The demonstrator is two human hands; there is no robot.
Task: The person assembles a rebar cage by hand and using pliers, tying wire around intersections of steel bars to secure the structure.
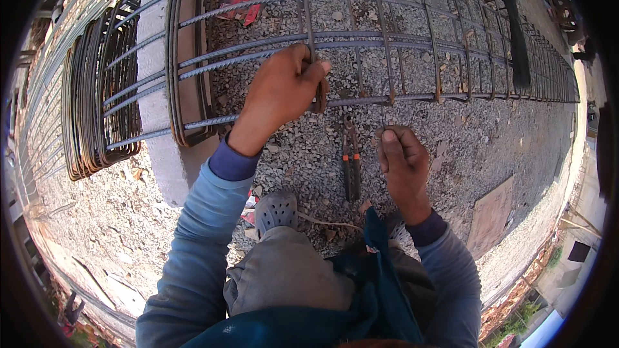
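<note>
My left hand (280, 87) is closed around a vertical bar of a steel stirrup (308, 19), beside the lower long bars of a rebar cage (348, 100). Lower and to the right, my right hand (406, 167) is pinched, thumb against the fingers. A very thin dark tie wire (382, 116) seems to rise from its fingertips toward the cage's lowest bar. Between my hands, a pair of pliers (351, 161) with black and orange handles lies on the gravel. A bundle of black tie wires (512, 32) hangs over the cage at the right.
The cage's left end rests across a pale concrete block (155, 58). Many stirrups (87, 100) are stacked around the bars left of it. My shoe (276, 212) stands on the gravel near a pale cord (329, 223). A flat board (490, 216) lies at the right.
</note>
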